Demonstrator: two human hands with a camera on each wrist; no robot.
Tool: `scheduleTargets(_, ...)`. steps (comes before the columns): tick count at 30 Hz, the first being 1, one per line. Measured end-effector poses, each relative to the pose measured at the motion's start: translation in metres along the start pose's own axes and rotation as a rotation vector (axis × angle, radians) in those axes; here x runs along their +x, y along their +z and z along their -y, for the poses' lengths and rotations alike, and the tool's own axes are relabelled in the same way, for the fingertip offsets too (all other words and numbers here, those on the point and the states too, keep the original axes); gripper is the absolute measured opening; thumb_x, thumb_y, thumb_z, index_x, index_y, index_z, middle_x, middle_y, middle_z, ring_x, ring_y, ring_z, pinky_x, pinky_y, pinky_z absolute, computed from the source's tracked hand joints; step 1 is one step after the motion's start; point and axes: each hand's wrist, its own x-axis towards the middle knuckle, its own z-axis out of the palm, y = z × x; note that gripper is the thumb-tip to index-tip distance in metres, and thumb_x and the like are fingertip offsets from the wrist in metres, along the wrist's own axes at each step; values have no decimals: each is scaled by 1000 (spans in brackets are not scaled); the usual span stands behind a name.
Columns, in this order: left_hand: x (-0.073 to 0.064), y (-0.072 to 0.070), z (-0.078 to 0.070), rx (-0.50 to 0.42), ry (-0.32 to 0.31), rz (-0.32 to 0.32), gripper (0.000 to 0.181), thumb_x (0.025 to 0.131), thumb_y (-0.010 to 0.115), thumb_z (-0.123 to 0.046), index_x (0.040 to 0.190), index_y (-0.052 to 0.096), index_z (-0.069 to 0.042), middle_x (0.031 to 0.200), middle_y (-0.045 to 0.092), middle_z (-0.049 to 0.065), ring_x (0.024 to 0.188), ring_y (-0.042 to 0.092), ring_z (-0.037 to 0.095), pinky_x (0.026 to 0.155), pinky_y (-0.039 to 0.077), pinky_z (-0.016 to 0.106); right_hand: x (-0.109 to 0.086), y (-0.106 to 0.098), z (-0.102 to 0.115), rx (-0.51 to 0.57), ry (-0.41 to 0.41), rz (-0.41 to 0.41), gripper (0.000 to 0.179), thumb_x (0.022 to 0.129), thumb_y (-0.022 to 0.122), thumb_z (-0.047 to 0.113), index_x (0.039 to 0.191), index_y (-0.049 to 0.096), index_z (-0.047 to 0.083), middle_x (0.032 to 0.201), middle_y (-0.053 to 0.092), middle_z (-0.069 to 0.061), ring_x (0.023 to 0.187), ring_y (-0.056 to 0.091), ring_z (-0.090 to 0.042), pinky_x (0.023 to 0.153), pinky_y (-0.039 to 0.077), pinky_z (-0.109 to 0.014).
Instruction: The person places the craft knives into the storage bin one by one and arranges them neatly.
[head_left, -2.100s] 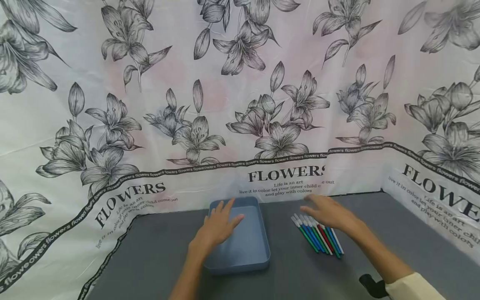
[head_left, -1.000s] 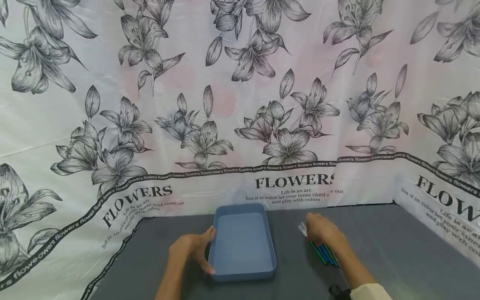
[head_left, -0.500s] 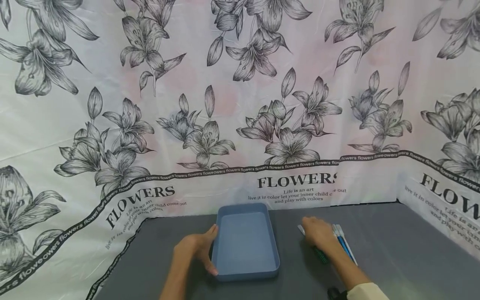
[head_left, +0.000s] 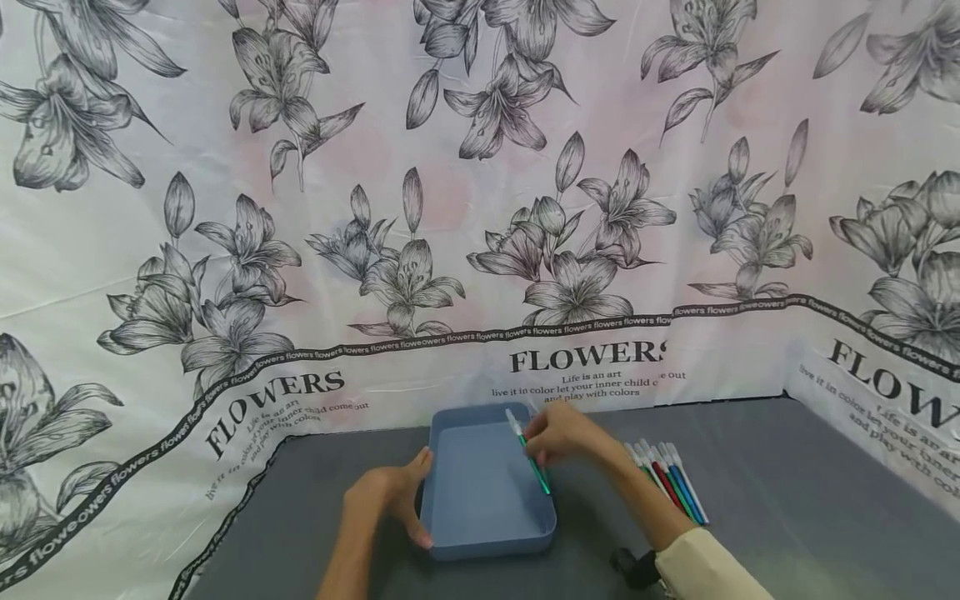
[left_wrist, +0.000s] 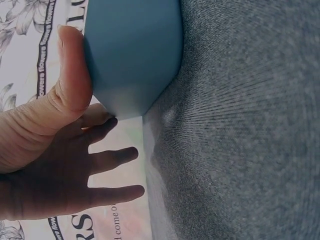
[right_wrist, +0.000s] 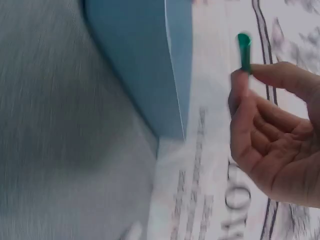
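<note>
A shallow blue tray [head_left: 483, 492] lies on the grey tabletop. My left hand [head_left: 390, 498] touches its left wall; in the left wrist view the thumb [left_wrist: 75, 70] presses the outer side of the tray, and the other fingers extend, with one tip by its corner. My right hand [head_left: 564, 433] pinches a green marker [head_left: 522, 440] with a white cap between thumb and fingers, over the tray's right side. In the right wrist view the green end of the marker [right_wrist: 244, 52] points up past the fingertips, beyond the tray's wall.
To the right of the tray, partly behind the right forearm, lies a bunch of several markers [head_left: 678, 483] in green, red, blue and white. A white flower-print cloth [head_left: 420, 375] hangs along the table's back. A black object [head_left: 636, 568] sits at the right wrist.
From the bunch of markers, my right hand has moved left to over the tray, bringing out one green marker. My left hand went from above the tray to its left wall.
</note>
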Motion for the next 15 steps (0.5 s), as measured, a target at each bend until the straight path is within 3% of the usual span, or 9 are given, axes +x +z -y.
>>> scheduleTargets(8, 4, 3, 3, 18, -6, 10, 126, 49, 83, -53, 147, 15, -13, 153, 10, 4, 134, 27, 29, 100, 35, 49, 22, 59, 21, 131, 34, 89, 22, 73, 70, 2, 93, 67, -5, 67, 67, -14, 64, 67, -26, 60, 55, -37)
scheduleTargets(15, 4, 0, 3, 2, -59, 38, 127, 47, 81, -56, 147, 14, -18, 154, 9, -1, 133, 29, 26, 97, 37, 50, 34, 102, 31, 241, 129, 59, 10, 70, 70, -5, 79, 65, -4, 66, 66, -18, 63, 66, -31, 58, 55, -38)
